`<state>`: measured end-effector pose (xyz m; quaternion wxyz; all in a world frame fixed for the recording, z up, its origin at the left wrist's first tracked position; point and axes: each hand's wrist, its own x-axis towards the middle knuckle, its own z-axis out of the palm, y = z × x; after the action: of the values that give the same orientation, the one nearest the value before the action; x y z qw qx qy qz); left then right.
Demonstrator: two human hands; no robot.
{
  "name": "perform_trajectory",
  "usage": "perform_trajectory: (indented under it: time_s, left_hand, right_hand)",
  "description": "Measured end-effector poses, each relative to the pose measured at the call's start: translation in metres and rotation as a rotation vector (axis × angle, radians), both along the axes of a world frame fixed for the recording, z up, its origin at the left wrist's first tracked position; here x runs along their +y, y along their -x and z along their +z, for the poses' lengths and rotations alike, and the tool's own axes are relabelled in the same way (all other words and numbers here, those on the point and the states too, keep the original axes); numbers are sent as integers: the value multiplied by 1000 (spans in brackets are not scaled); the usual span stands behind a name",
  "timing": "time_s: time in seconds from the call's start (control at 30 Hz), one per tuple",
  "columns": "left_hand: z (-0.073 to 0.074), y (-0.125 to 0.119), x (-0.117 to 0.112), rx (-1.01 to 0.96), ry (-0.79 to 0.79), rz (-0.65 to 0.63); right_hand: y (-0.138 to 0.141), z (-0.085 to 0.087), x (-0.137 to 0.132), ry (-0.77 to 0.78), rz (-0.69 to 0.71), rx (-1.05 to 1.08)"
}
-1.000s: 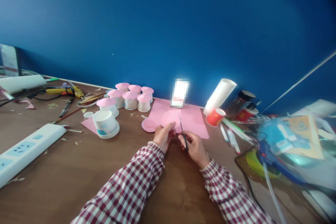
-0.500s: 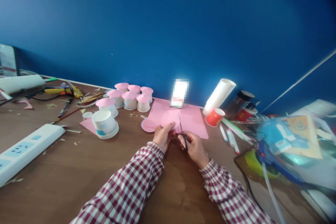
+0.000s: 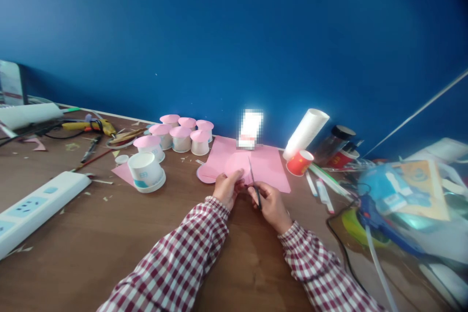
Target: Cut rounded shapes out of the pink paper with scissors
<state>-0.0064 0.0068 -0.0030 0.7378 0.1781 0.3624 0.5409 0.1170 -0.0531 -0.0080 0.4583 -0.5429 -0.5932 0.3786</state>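
My left hand (image 3: 227,188) pinches a rounded piece of pink paper (image 3: 237,165) just above the wooden table (image 3: 109,234). My right hand (image 3: 269,204) is closed round the handles of small scissors (image 3: 253,180), whose blades point up and away into the paper's right edge. A larger pink sheet (image 3: 268,168) lies flat on the table behind both hands. Both forearms wear red-and-white checked sleeves.
Several pink-topped white cups (image 3: 182,135) cluster at the back left, with an upturned white cup (image 3: 146,171) nearer. A white power strip (image 3: 34,205) lies at left. A red cup (image 3: 300,162), a white roll (image 3: 306,131), pens (image 3: 321,190) and a blue glue gun (image 3: 380,214) crowd the right.
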Motion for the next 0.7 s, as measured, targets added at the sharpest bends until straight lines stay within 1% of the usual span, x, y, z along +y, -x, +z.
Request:
perform_trajectory:
  time_s: [0.17,0.5,0.7]
  left_hand:
    - [1,0,0,12,14,-1]
    - [-2,2,0,-2,-64,-103]
    - [-1,3,-2,50,-61,-130]
  right_hand:
    - [1,0,0,13,5,29]
    - [-2,-3,4,19,-24,61]
    - [-3,-4,4,13,-24,69]
